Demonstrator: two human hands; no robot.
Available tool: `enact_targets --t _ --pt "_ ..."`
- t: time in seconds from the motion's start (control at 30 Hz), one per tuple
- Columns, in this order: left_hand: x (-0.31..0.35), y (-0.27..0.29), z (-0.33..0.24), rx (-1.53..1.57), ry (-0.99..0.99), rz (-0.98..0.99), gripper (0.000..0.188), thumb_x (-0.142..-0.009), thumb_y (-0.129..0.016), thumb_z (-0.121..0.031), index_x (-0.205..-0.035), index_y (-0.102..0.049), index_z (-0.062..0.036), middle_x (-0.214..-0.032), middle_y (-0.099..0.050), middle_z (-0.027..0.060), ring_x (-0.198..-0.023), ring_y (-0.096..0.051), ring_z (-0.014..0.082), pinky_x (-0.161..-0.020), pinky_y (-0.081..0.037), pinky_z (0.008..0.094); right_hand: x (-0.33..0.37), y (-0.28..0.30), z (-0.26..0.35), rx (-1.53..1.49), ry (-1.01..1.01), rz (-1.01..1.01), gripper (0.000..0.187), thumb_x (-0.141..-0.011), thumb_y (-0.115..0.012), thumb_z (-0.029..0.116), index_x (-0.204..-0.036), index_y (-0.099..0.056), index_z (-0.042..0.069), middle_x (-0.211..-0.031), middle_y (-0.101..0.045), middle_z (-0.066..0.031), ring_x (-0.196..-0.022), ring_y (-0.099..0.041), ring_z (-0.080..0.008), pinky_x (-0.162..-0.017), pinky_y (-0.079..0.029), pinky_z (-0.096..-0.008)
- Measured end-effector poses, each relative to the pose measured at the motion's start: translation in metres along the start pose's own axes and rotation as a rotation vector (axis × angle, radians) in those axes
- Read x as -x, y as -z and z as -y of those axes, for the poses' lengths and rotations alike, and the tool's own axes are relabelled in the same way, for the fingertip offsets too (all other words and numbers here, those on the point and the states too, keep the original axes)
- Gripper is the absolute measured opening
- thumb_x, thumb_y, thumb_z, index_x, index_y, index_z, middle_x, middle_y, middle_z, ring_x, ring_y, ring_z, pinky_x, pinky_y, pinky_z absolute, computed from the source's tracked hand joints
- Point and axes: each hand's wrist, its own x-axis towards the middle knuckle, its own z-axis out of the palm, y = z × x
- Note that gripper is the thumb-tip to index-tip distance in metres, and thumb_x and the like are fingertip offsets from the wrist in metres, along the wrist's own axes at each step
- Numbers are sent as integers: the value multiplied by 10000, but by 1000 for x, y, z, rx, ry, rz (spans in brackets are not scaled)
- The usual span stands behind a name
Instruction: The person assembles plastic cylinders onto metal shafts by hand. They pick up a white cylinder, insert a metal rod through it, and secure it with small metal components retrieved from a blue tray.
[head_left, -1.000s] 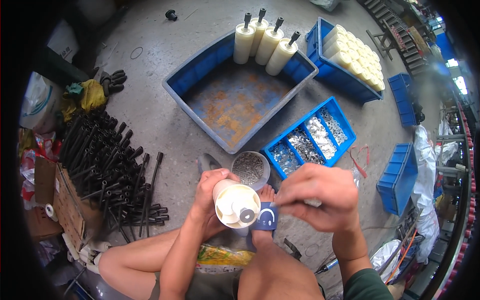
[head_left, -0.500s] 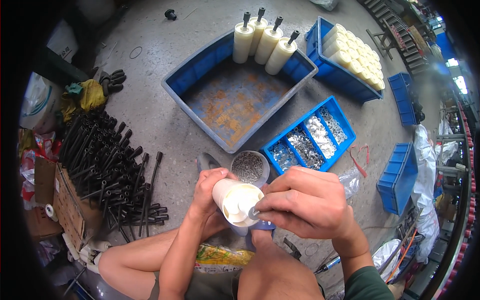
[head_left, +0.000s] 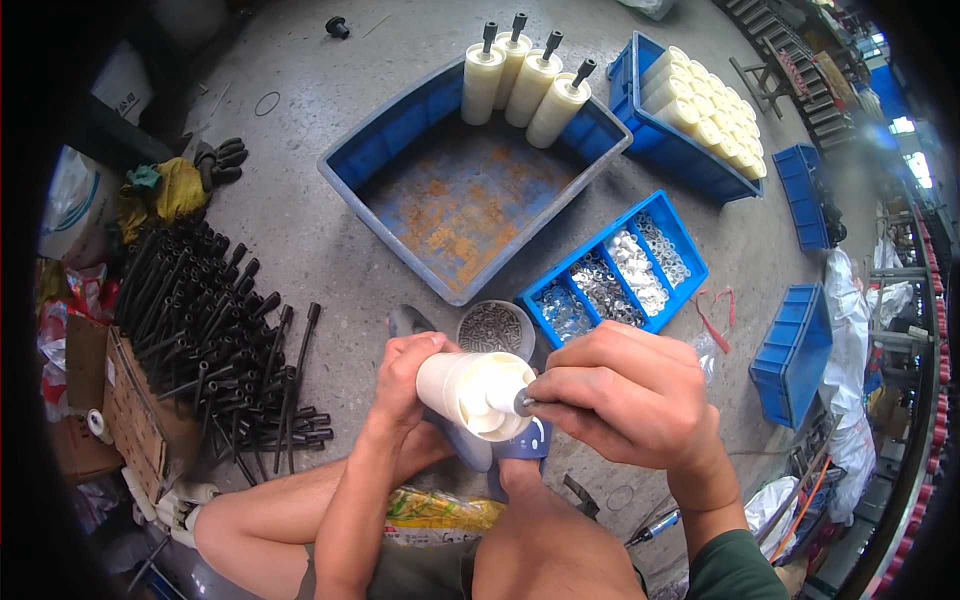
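Note:
My left hand is wrapped round a cream plastic cylinder, whose open end tilts toward my right hand. Inside the rim a white central hub shows. Thumb and fingers of my right hand pinch a small grey metal washer at the mouth of the cylinder. The washer appears to be up against the hub's end; my fingertips hide part of it. Just beyond the cylinder stands a round tub of small metal pins.
A large blue bin holds several cream cylinders with black rods. To its right are a divided blue tray of washers and small parts, and a crate of cream cylinders. Black rods lie heaped at the left beside a cardboard box.
The cylinder has swung so its open end faces more to the right. My right hand has shifted slightly right with the washer, which now meets the hub's end more squarely.

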Motion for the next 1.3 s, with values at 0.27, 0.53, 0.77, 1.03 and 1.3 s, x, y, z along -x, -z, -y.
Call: enact_targets --t 0.27,0.53,0.77,1.03,1.3 --pt "9 2 -26 -164 -85 -142 365 -982 -592 -229 -859 -756 73 -785 -750 118 -671 -676 162 -643 -505 283 12 4 -13 136 65 -45 278 -773 -870 68 -996 -721 -2 -907 -701 -113 -738 -693 -264 -624 -576 -350" --pt "21 -2 -47 -315 -228 -265 370 -992 -568 -203 -819 -749 70 -718 -720 81 -605 -618 119 -586 -454 271 25 -1 -26 125 -1 -61 268 -760 -877 70 -937 -683 18 -872 -676 -104 -708 -675 -263 -594 -552 -360" --pt "26 -10 -51 -423 -305 -325 370 -1000 -556 -180 -805 -739 75 -704 -707 69 -603 -599 108 -580 -444 273 43 -5 -36 154 -134 22 205 -860 -824 149 -834 -656 35 -736 -628 -92 -597 -627 -251 -519 -484 -343" --pt "26 -11 -51 -405 -274 -347 327 -984 -585 -133 -809 -756 84 -703 -717 62 -627 -605 101 -591 -455 288 56 -13 -29 -190 -326 -166 144 -877 -778 -6 -1012 -731 11 -894 -760 -124 -694 -731 -217 -607 -570 -296" --pt "29 -16 -55 -524 -270 -385 346 -990 -585 -156 -793 -741 82 -697 -701 65 -616 -594 107 -595 -449 289 64 -25 -51 -66 -274 -132 109 -889 -787 45 -870 -684 18 -728 -641 -109 -569 -611 -290 -526 -469 -366"
